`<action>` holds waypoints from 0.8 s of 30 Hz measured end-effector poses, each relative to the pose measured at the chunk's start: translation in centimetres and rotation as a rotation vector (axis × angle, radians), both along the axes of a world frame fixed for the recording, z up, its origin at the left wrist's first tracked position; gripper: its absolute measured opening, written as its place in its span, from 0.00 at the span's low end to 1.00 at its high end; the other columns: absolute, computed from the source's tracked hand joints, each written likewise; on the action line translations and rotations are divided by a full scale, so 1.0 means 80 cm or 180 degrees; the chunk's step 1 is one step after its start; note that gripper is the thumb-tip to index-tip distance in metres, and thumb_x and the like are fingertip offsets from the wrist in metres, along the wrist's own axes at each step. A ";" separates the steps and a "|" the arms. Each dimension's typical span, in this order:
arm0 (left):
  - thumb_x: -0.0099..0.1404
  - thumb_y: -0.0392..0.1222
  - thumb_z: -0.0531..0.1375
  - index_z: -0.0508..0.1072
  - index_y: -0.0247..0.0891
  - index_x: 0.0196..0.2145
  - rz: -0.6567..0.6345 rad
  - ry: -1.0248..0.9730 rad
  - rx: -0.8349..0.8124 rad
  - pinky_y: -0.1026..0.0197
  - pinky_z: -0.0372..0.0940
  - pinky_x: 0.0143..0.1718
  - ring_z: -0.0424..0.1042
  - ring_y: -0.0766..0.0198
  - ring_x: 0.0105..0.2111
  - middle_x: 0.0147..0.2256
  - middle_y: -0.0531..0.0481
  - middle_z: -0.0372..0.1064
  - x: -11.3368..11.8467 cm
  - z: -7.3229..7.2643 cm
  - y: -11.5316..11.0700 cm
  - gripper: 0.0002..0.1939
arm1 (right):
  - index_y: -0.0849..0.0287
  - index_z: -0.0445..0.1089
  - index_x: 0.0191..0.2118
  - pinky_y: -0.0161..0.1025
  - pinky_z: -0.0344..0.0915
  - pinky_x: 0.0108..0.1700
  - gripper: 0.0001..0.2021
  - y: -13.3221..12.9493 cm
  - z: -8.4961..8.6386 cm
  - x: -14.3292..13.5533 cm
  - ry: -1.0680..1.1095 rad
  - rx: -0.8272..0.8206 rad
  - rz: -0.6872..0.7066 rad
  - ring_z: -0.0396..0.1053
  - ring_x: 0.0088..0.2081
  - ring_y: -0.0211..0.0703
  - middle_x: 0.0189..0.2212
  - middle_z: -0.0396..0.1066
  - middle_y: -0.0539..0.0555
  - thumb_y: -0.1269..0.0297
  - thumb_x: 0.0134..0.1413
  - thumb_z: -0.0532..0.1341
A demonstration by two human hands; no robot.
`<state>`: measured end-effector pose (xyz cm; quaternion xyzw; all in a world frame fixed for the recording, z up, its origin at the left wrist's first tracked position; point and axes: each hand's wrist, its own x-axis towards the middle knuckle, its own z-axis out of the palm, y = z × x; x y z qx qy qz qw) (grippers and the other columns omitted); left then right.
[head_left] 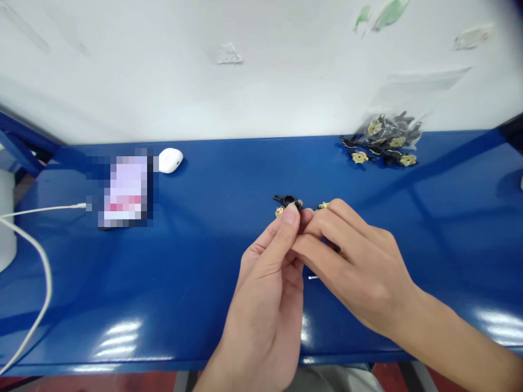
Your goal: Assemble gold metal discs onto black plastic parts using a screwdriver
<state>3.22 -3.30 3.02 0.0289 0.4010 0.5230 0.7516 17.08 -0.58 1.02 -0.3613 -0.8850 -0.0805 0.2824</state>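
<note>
Glossy blue table (pixel 212 272) against white wall (pixel 286 81). Left hand (pixel 265 283) appears to pinch small black part (pixel 286 198) between thumb and fingers, above table's middle. Right hand (pixel 368 272) bent in close beside; what its fingertips grip, cannot tell. Step in hand: seemingly close two-handed work on part. Next move likely calls for steady left pinch. Black-and-gold parts (pixel 379 148) piled far right, some in clear bag (pixel 402 122).

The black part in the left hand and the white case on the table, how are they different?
The black part is jagged; the white case is smooth and rounded. The black part is held by the left hand, while the white case lies on the blue table. The left hand partly hides the black part, but not the white case. Both look smaller than the left hand.
</note>
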 end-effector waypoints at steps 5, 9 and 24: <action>0.77 0.42 0.74 0.89 0.37 0.44 0.0164 -0.0116 0.0001 0.66 0.79 0.53 0.86 0.65 0.44 0.45 0.48 0.88 -0.002 0.000 0.002 0.06 | 0.57 0.79 0.37 0.45 0.68 0.35 0.15 -0.005 -0.005 0.005 0.0001 -0.0170 -0.0021 0.68 0.37 0.47 0.37 0.80 0.57 0.77 0.77 0.60; 0.76 0.41 0.75 0.90 0.38 0.45 0.0266 -0.0021 0.0118 0.67 0.78 0.55 0.86 0.66 0.46 0.45 0.48 0.89 -0.005 -0.003 0.004 0.04 | 0.54 0.78 0.47 0.49 0.78 0.49 0.10 -0.019 0.002 0.016 0.0519 -0.0930 0.0026 0.81 0.45 0.49 0.48 0.85 0.55 0.76 0.76 0.61; 0.68 0.43 0.81 0.90 0.42 0.49 0.0138 0.0354 -0.0150 0.56 0.74 0.67 0.84 0.53 0.61 0.53 0.45 0.89 -0.013 -0.010 -0.013 0.13 | 0.43 0.84 0.44 0.39 0.78 0.39 0.06 -0.029 0.043 0.010 0.1397 -0.1034 -0.0966 0.87 0.41 0.39 0.43 0.89 0.39 0.64 0.74 0.70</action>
